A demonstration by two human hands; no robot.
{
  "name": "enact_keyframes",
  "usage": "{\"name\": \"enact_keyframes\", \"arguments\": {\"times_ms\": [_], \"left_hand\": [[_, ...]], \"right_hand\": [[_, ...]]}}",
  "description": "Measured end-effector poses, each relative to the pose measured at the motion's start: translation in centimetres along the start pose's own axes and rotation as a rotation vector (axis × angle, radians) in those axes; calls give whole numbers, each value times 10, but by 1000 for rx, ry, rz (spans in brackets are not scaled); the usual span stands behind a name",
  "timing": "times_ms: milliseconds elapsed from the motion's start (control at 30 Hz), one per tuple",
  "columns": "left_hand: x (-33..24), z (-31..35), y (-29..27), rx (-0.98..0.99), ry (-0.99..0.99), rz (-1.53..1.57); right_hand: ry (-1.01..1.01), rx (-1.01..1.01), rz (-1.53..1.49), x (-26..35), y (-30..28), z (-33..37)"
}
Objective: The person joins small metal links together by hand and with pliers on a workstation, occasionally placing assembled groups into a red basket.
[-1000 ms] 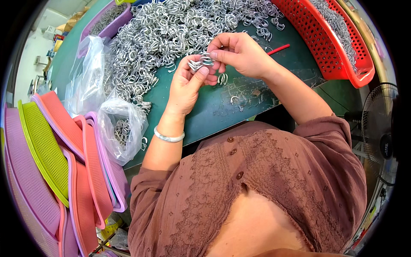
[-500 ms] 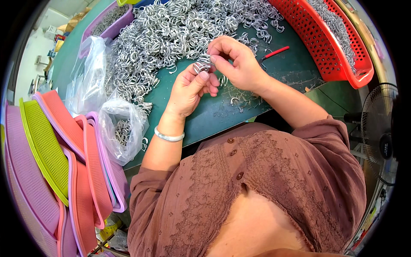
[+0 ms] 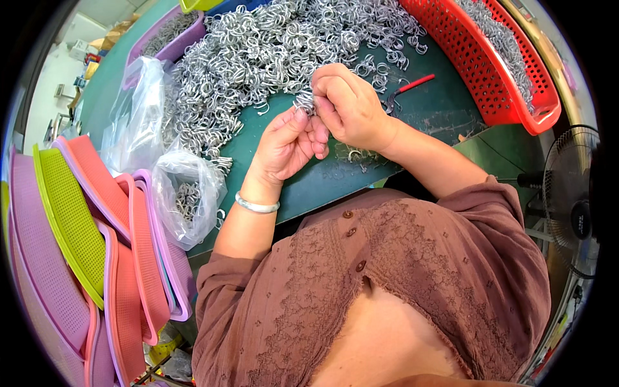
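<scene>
Between my two hands is a small bunch of silver metal rings (image 3: 304, 103). My left hand (image 3: 284, 143) pinches the bunch with thumb and forefinger, its other fingers curled below. Closed fingers of my right hand (image 3: 351, 106) press against the right side of the bunch; whatever they grip is hidden. Beyond both hands spreads a big heap of similar silver rings (image 3: 271, 48) on the green tabletop (image 3: 309, 187). A few loose ring pieces (image 3: 353, 155) lie just below my right hand.
A red-handled tool (image 3: 416, 84) lies right of my right hand. Farther right stands a red perforated basket (image 3: 464, 64) of metal parts. To the left are a clear plastic bag (image 3: 187, 213) with rings inside, stacked coloured baskets (image 3: 71, 219) and a purple basket (image 3: 132, 55). A fan (image 3: 570, 200) stands far right.
My right hand has turned and closed more tightly against the bunch, its fingers now folded in. My left hand has shifted slightly, with its fingers nearer the right hand.
</scene>
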State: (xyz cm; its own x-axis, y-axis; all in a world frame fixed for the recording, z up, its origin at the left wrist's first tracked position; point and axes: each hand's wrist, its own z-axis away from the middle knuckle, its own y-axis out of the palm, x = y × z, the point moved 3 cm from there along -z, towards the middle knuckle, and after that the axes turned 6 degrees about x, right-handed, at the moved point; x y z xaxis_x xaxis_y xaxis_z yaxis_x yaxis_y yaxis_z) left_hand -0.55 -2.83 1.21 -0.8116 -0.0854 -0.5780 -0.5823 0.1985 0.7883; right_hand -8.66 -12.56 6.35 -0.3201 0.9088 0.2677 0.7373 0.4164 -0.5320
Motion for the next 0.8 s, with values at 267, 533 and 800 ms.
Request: {"name": "enact_keyframes", "arguments": {"times_ms": [267,533,800], "left_hand": [[2,-3,-5,-275,146,-482],[-3,-3,-2,-308,95,-539],[-23,2,-12,-338,261,-489]], "right_hand": [[151,35,-109,-7,7,4],[228,7,-248,-21,6,3],[500,273,-350,-28,-4,19]]}}
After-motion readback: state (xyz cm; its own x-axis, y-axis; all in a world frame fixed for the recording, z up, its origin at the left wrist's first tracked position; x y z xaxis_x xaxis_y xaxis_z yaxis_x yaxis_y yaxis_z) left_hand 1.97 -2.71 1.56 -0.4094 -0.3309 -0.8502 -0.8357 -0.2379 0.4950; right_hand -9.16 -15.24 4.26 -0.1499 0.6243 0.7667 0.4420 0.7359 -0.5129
